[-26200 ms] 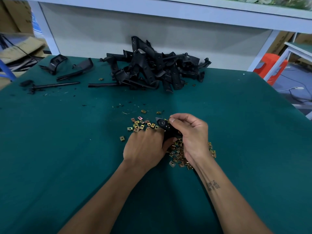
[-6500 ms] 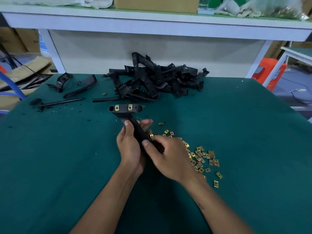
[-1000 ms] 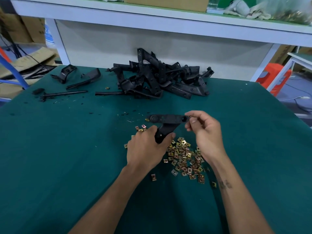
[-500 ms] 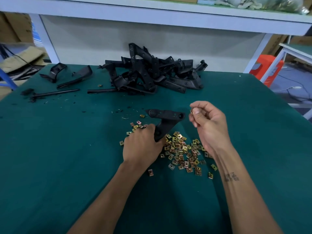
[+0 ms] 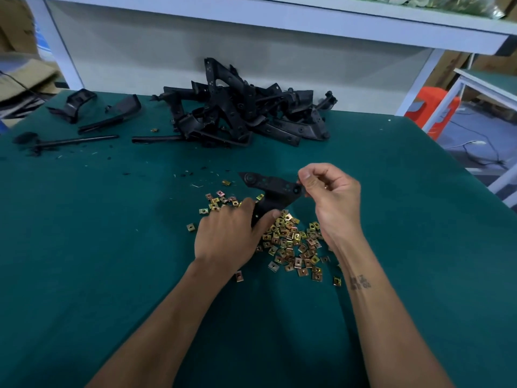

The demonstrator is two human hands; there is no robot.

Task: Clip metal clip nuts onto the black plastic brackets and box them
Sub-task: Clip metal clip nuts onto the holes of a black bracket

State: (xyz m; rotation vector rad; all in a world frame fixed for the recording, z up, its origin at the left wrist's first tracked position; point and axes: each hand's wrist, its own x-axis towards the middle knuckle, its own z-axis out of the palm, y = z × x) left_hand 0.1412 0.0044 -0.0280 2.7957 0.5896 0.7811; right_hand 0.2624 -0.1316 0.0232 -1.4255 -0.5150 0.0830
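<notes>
A black T-shaped plastic bracket stands over the middle of the green table, its crossbar pointing away from me. My left hand grips its stem from the left. My right hand is at the right end of the crossbar with thumb and forefinger pinched together; a clip nut between them is mostly hidden. Several brass-coloured clip nuts lie scattered on the cloth beneath and to the right of both hands. No nut shows on the crossbar's face.
A heap of black brackets lies at the table's far edge under a white shelf. Loose black parts and a rod sit far left. An orange stool stands beyond the right edge.
My right hand has come back to the crossbar's right end after hanging slightly apart from it half a second ago. My left hand keeps its grip on the stem.
</notes>
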